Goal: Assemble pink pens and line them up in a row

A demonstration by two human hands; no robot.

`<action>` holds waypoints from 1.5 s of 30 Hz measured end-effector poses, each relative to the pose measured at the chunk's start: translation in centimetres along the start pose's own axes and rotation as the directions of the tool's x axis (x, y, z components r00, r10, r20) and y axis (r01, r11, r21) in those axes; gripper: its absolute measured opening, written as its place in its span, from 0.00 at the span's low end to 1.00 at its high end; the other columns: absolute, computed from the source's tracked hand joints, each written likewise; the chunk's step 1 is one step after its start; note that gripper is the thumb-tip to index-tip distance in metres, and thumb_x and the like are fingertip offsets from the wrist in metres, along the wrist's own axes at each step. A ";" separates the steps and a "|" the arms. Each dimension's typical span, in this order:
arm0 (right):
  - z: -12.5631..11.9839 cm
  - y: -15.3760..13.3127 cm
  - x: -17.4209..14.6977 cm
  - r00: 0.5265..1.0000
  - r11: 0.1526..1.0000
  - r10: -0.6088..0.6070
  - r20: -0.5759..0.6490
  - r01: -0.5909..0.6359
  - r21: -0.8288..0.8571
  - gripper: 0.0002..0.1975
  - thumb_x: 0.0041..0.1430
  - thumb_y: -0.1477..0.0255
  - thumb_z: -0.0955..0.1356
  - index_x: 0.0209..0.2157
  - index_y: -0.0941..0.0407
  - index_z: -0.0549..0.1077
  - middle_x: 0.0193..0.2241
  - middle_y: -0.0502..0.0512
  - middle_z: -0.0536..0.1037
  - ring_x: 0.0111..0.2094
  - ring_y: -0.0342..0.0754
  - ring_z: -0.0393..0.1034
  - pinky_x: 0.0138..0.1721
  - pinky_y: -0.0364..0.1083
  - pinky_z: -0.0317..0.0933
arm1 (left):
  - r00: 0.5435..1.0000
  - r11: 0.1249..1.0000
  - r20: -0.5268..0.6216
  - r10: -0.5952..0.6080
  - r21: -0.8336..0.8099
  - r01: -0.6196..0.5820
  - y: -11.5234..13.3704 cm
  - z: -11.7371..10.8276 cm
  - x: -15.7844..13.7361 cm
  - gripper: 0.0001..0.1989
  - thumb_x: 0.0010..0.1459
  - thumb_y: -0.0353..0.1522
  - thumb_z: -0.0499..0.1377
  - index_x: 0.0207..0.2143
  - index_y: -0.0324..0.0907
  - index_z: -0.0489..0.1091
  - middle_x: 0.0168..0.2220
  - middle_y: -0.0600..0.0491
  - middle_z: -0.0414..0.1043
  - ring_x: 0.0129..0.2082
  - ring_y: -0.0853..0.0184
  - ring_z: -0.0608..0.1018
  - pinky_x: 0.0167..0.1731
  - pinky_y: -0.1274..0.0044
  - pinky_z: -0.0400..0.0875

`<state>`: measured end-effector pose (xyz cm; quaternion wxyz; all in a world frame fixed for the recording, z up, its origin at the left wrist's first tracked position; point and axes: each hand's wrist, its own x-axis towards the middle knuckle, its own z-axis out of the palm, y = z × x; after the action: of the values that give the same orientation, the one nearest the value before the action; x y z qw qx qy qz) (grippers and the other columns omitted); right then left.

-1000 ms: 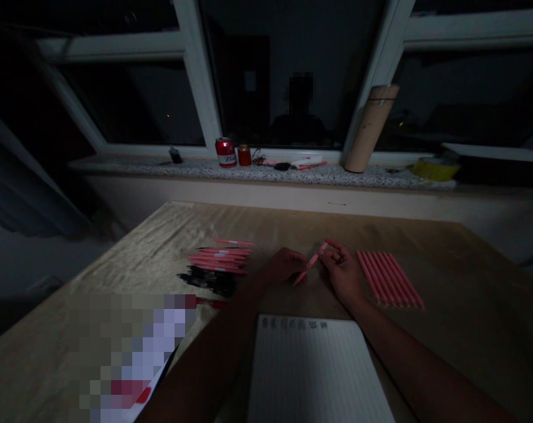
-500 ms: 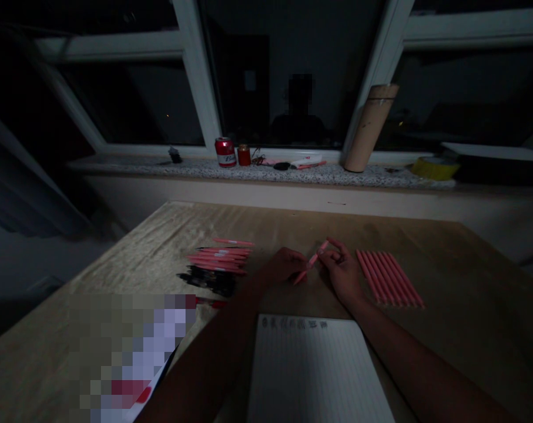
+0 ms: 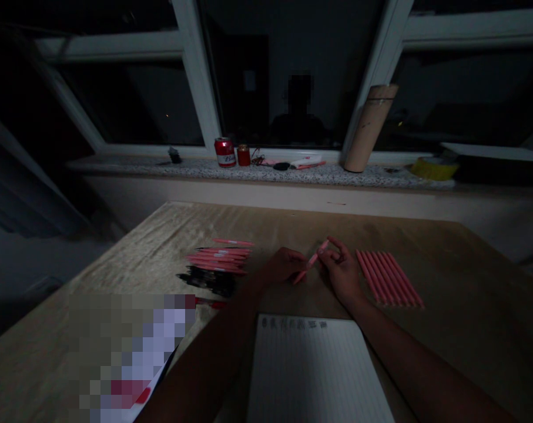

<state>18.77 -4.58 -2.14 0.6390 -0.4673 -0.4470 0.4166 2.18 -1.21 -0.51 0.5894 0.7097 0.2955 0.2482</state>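
Observation:
A pink pen (image 3: 312,261) is held at a slant above the table, between my two hands. My left hand (image 3: 286,264) is closed on its lower part, fingers pinched around it. Higher up, my right hand (image 3: 342,273) grips the pen with thumb and fingers near its upper end. To the right of that hand, several pink pens (image 3: 387,279) lie side by side in a neat row. Left of my left hand is a loose pile of pink pens (image 3: 222,255), with black pens (image 3: 208,283) just in front. One single pink pen (image 3: 233,241) lies behind the pile.
A lined notebook (image 3: 314,370) with writing along its top lies between my forearms. A red pen (image 3: 211,303) rests near my left forearm. On the windowsill stand a red can (image 3: 224,153), a small red jar (image 3: 244,155), a tall tube (image 3: 372,129) and yellow tape (image 3: 433,168).

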 end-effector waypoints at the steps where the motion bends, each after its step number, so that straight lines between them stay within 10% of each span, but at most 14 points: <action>1: 0.0 0.0 0.0 1.000 1.000 0.005 0.000 -0.005 0.005 0.27 0.46 0.62 0.70 0.48 0.55 0.64 0.20 0.45 0.70 0.18 0.39 0.58 0.18 0.39 0.50 | 1.000 1.000 -0.004 -0.001 0.003 0.001 0.0 0.0 0.0 0.19 0.52 0.43 0.55 0.20 0.35 0.67 0.13 0.58 0.62 0.14 0.76 0.63 0.18 0.82 0.55; 45: 0.2 -0.8 -0.2 1.000 1.000 0.015 0.006 -0.015 0.001 0.21 0.45 0.62 0.71 0.41 0.57 0.68 0.20 0.45 0.70 0.20 0.40 0.60 0.21 0.40 0.51 | 0.999 0.999 -0.012 -0.030 0.035 0.031 0.3 0.0 -0.2 0.20 0.51 0.44 0.55 0.21 0.35 0.68 0.14 0.57 0.63 0.14 0.76 0.63 0.18 0.82 0.55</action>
<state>18.67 -4.86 -1.39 0.6349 -0.4690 -0.4450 0.4230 2.08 -1.37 -0.17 0.5788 0.7138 0.3141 0.2382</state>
